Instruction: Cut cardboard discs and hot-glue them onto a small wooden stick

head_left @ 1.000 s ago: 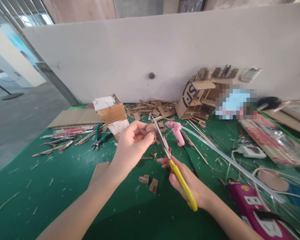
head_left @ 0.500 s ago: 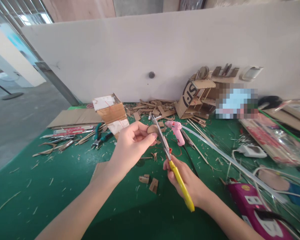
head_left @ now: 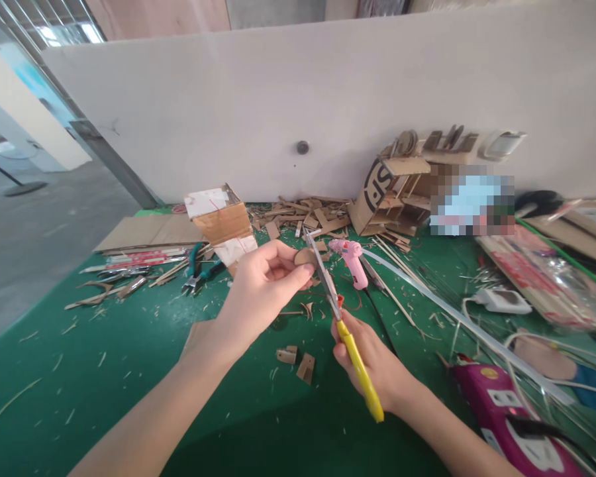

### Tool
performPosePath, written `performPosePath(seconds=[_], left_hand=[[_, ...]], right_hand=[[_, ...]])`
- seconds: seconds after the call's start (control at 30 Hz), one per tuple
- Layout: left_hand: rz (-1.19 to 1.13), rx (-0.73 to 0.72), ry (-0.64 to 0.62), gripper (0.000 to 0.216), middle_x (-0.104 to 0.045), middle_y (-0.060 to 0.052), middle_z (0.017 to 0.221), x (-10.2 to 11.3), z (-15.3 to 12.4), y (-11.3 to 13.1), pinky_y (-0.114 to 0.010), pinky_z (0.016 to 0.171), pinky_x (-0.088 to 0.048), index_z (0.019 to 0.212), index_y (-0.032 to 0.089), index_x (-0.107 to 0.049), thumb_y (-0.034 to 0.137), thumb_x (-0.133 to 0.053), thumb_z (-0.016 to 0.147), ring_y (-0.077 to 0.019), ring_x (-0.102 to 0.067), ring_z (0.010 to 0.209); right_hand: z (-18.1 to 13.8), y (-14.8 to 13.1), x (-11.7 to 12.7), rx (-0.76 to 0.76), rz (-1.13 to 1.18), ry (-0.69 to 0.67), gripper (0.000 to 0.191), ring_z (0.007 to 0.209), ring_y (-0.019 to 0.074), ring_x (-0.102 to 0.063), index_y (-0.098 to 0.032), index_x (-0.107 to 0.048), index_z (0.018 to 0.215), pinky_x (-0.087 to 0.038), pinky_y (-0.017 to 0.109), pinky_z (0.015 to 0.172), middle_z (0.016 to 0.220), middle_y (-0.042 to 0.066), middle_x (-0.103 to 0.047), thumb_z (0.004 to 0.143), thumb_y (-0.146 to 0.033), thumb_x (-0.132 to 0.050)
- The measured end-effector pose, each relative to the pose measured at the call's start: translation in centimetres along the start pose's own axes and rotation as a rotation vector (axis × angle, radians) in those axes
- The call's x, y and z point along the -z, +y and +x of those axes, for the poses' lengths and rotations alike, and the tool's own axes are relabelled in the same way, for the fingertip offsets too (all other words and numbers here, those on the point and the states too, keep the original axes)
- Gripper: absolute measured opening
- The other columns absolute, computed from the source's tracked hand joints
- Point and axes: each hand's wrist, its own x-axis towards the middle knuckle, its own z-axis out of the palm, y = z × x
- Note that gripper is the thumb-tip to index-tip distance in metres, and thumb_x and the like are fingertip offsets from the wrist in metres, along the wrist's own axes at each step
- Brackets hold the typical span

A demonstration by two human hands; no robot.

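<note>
Between its thumb and fingers, my left hand (head_left: 264,285) pinches a small round cardboard disc (head_left: 305,257). Yellow-handled scissors (head_left: 353,358) are gripped in my right hand (head_left: 370,358), their blades pointing up and away from me. The blades lie right beside the disc's right edge; I cannot tell whether they are cutting into it. On the green table below both hands lie two small cardboard pieces (head_left: 305,368). A pink glue gun (head_left: 351,260) stands just beyond the scissors, to the right.
Cardboard scraps (head_left: 308,213) are heaped at the back by a cardboard shelf model (head_left: 385,192). At left are pliers (head_left: 196,271) and a cardboard box (head_left: 221,222). A purple power strip (head_left: 496,404) and cables occupy the right. A white board (head_left: 203,119) stands behind.
The fingers of my right hand have shifted slightly right on the scissors' handle, and the blades sit a little closer together. My left hand and the disc stay nearly still.
</note>
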Motion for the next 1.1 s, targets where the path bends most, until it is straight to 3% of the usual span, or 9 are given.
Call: performPosePath(seconds=[0.2,0.53,0.8,1.1], left_hand=[[0.031,-0.022,-0.003,0.017,-0.063,0.000,0.069,0.0,0.0,-0.2,-0.021,0.064,-0.054,0.076,0.015,-0.058,0.030,-0.062,0.082,-0.0099,-0.063,0.066],[0.088,-0.034,-0.029,0.015,-0.061,0.001,0.064,0.4,0.3,-0.4,-0.019,0.060,-0.052,0.075,0.015,-0.059,0.028,-0.062,0.082,-0.0093,-0.060,0.062],[0.114,-0.047,-0.032,0.014,-0.061,0.001,0.065,0.4,0.2,-0.2,-0.020,0.061,-0.052,0.074,0.015,-0.058,0.027,-0.063,0.080,-0.0097,-0.061,0.062],[0.185,-0.057,-0.054,0.015,-0.061,0.000,0.067,0.6,0.2,0.2,-0.022,0.062,-0.053,0.075,0.016,-0.060,0.030,-0.062,0.080,-0.0118,-0.063,0.064]], right_hand=[[0.0,-0.6,0.5,-0.039,0.046,-0.032,0.033,0.073,0.0197,-0.052,-0.021,-0.041,0.088,-0.045,0.038,0.072,0.084,0.006,-0.054,0.093,-0.051,-0.029],[-0.1,-0.3,1.1,0.030,0.157,-0.082,0.030,0.081,0.0187,-0.052,-0.022,-0.043,0.097,-0.046,0.036,0.075,0.095,0.007,-0.054,0.093,-0.050,-0.033],[0.0,-1.3,1.3,-0.072,0.097,-0.099,0.043,0.081,0.0216,-0.051,-0.020,-0.043,0.092,-0.044,0.042,0.078,0.089,0.008,-0.054,0.092,-0.059,-0.024],[0.0,-0.6,0.7,-0.015,0.035,-0.042,0.039,0.070,0.0185,-0.050,-0.021,-0.041,0.082,-0.045,0.037,0.069,0.077,0.004,-0.051,0.092,-0.057,-0.028]])
